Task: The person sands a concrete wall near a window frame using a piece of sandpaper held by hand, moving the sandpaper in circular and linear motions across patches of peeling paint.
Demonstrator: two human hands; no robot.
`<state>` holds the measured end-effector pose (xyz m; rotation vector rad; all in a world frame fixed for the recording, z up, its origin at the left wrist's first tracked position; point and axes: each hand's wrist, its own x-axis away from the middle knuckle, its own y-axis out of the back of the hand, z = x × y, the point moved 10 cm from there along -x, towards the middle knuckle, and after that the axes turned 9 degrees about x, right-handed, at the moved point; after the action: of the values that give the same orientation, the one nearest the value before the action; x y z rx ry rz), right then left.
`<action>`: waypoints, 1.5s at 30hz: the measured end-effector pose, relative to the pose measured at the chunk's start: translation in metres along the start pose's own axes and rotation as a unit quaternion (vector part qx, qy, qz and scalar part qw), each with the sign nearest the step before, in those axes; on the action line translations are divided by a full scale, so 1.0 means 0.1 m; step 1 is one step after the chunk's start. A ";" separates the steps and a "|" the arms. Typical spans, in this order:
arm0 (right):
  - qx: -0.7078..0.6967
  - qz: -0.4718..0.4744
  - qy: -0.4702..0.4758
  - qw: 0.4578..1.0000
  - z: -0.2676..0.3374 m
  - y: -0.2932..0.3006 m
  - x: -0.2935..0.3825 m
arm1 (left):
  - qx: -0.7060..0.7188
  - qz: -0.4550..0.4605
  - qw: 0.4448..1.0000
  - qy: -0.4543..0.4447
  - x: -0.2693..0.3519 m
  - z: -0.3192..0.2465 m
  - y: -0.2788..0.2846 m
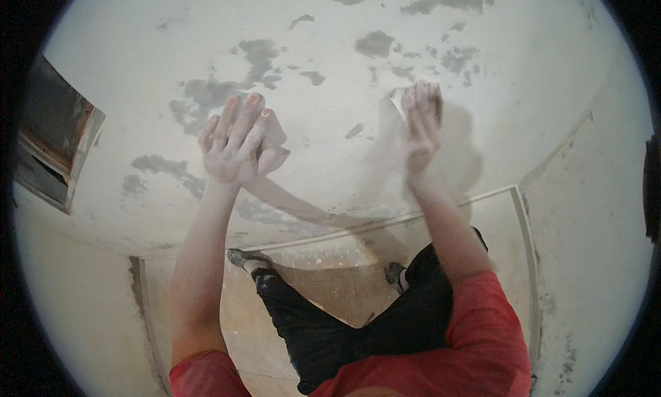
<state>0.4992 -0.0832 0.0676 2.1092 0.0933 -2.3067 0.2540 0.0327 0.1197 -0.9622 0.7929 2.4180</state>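
My left hand (235,146) rests against a white plastered wall (320,133), fingers spread and coated with pale dust. Nothing shows in its grasp. Grey patches (206,95) mottle the wall surface around its fingertips. Farther right, my right hand (423,120) presses a small pale sheet (396,100), possibly sandpaper, to the same wall. Only one edge and corner of that sheet stick out beside the fingers; the remainder is hidden under them. Some blur softens this hand. More grey patches (374,44) lie just above it, and both arms cast shadows on the wall.
A framed opening (57,133) with dark panes is set in the wall at left. A pale skirting strip (330,237) runs along the wall's foot. Below are a dusty, spotted floor (330,288) and my two shoes (242,257). A side wall (594,231) rises at right.
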 end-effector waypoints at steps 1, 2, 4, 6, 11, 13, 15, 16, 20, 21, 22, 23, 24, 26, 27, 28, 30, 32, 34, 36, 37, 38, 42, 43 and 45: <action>-0.057 0.073 -0.030 0.995 0.08 -0.23 0.33 | -0.010 -0.002 1.000 -0.019 -0.02 -0.04 -0.03; -0.084 0.108 0.004 0.991 0.27 -0.35 0.48 | -0.013 -0.003 1.000 -0.018 -0.01 -0.04 -0.03; -0.106 0.138 0.131 0.976 0.73 -0.46 0.63 | -0.014 -0.013 1.000 -0.020 0.00 -0.03 -0.03; -0.153 0.220 0.149 0.952 0.78 -0.47 0.54 | -0.013 0.001 1.000 -0.004 0.05 -0.01 0.01; -0.327 0.117 -0.037 0.937 -0.52 -0.26 0.52 | 0.009 0.003 1.000 0.021 0.06 0.01 0.05; -0.091 0.057 -0.037 0.993 -0.73 -0.06 0.38 | 0.004 0.000 1.000 0.015 0.04 0.01 0.06; 0.075 -0.009 -0.123 0.990 -0.78 0.09 0.26 | 0.001 -0.009 1.000 0.009 0.04 -0.02 0.02; 0.145 -0.047 -0.213 0.965 -0.80 0.16 0.21 | -0.005 -0.017 1.000 0.001 0.02 -0.04 0.01; -0.003 0.098 -0.050 0.994 0.14 -0.33 0.48 | -0.013 0.002 1.000 -0.011 0.04 -0.01 0.01; -0.039 0.144 0.040 0.988 0.39 -0.41 0.59 | -0.010 0.007 1.000 -0.007 0.05 0.00 0.01; -0.059 0.182 0.114 0.975 0.56 -0.43 0.66 | -0.005 0.016 1.000 -0.001 0.06 0.02 0.00; -0.066 0.213 0.166 0.961 0.63 -0.46 0.72 | -0.003 0.007 1.000 -0.010 0.05 0.03 0.04; -0.066 0.255 0.198 0.944 0.63 -0.46 0.72 | -0.002 0.018 1.000 -0.004 0.07 -0.01 0.06; -0.062 0.295 0.231 0.925 0.48 -0.40 0.61 | 0.000 0.027 1.000 0.002 0.02 0.05 0.04; -0.063 0.246 0.223 0.941 0.29 -0.25 0.44 | -0.014 0.034 0.999 -0.004 0.05 0.04 0.05; -0.060 0.199 0.210 0.955 0.11 -0.13 0.31 | -0.022 0.040 0.999 -0.012 0.06 0.02 0.02; -0.014 0.165 0.089 0.982 -0.39 -0.05 0.24 | 0.006 0.046 0.999 -0.003 0.07 0.00 -0.03; -0.003 0.101 0.003 0.995 -0.74 0.08 0.06 | 0.032 0.052 0.998 0.007 0.08 -0.04 -0.07; 0.005 0.015 -0.071 0.997 -0.82 0.18 0.04 | 0.001 0.032 0.999 -0.003 0.05 -0.04 -0.07; 0.021 0.031 -0.149 0.988 -0.71 0.00 0.29 | 0.011 0.035 0.999 -0.003 0.06 -0.01 -0.09; 0.032 0.038 -0.184 0.982 -0.69 -0.05 0.44 | 0.020 0.042 0.999 0.001 0.10 -0.02 -0.14; 0.018 0.060 -0.158 0.985 -0.55 -0.06 0.54 | 0.032 0.061 0.998 0.008 0.16 0.02 -0.16; -0.033 0.181 0.016 0.983 -0.30 -0.14 0.77 | 0.040 0.039 0.998 0.036 0.09 -0.03 -0.20; -0.044 0.264 0.070 0.961 -0.31 -0.24 0.89 | 0.078 0.031 0.994 0.072 -0.06 -0.13 -0.23; -0.059 0.254 0.073 0.963 -0.57 -0.17 0.80 | 0.117 0.029 0.986 0.112 -0.36 -0.46 -0.21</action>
<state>0.5481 -0.0605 -0.0166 1.9504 -0.2707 -1.8061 0.3123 0.0132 0.1105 -1.1417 1.1708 2.2227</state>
